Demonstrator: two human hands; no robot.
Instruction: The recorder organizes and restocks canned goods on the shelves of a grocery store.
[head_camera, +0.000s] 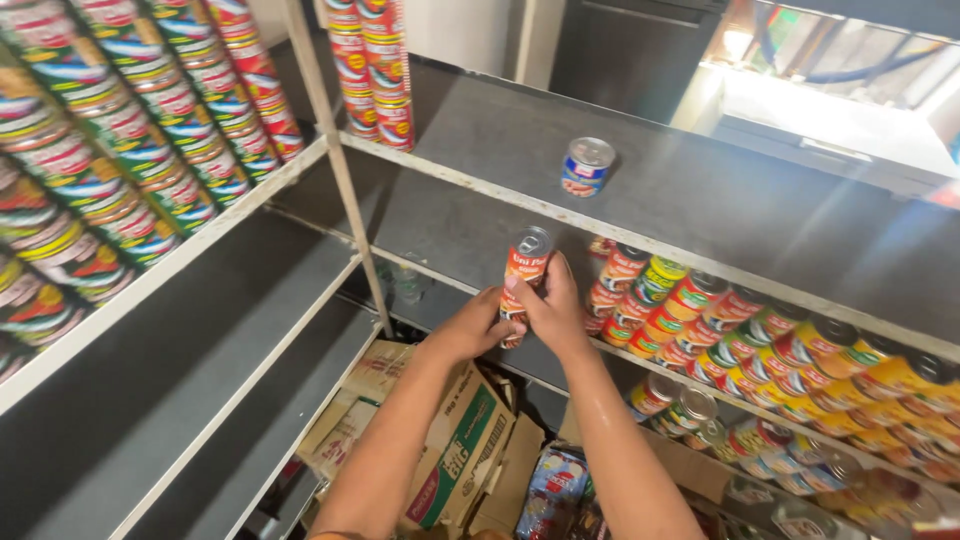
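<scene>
Grey metal shelving (700, 200) lined with rows of colourful tins (720, 330) frames both hands, left hand (470, 325) and right hand (550, 310), clamped together on stacked red-and-white cylindrical cans (522, 280) held before the middle shelf, best kept upright and squarely aligned.

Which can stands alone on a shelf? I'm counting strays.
The short blue-labelled can with a silver lid, alone on the grey upper shelf; the others sit in rows or stacks.

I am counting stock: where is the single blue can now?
In the head view, the blue can stands alone on the grey upper shelf, right of the stacked red cans.
</scene>
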